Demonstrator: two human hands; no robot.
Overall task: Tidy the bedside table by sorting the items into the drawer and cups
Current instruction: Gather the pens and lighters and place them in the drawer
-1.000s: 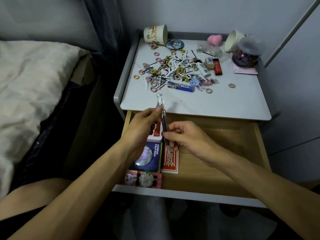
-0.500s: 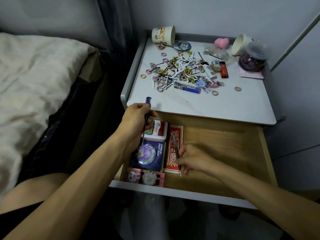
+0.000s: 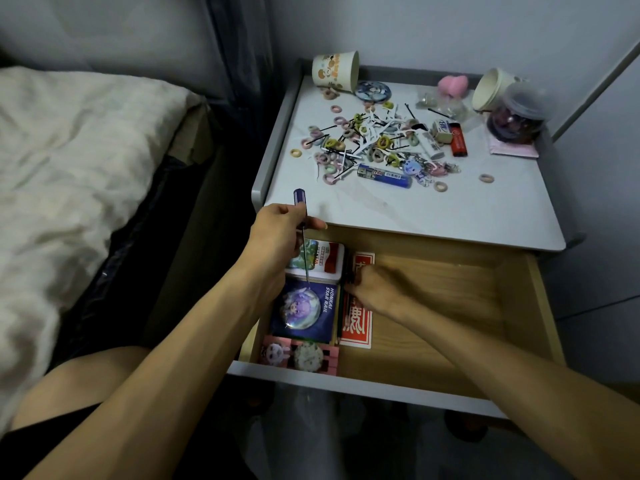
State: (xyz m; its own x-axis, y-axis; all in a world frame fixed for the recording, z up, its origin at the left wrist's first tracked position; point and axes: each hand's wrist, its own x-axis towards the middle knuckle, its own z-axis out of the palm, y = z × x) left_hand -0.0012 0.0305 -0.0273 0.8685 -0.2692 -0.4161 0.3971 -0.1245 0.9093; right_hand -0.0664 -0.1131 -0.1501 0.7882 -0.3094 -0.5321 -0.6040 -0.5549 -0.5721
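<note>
Hands over an open bedside drawer, head view. My left hand (image 3: 277, 237) pinched a blue-handled tool (image 3: 300, 199) by its handle. The handle stood above the front edge of the tabletop (image 3: 450, 216), and the thin shaft pointed down over the boxes (image 3: 304, 306) at the left of the drawer (image 3: 542, 306).

My right hand (image 3: 375, 289) was low inside the drawer and blurred, with its fingertips at a dark pen (image 3: 348, 271) lying along the left edge of a red card (image 3: 356, 323). I could not tell whether it pinched the pen or had let go.

I judged the step to be stowing slim items in the drawer. The next move called for laying the tool flat beside the pen, in the narrow strip between boxes and card. The hair ties (image 3: 346, 133) lay scattered on the tabletop, and the printed cup (image 3: 334, 71) and plain cup (image 3: 491, 88) lay tipped at the back.

Half a second earlier the right hand held the pen nearer the card's near end, and it had since moved toward the back. A second earlier both hands met over the tabletop's front edge.
</note>
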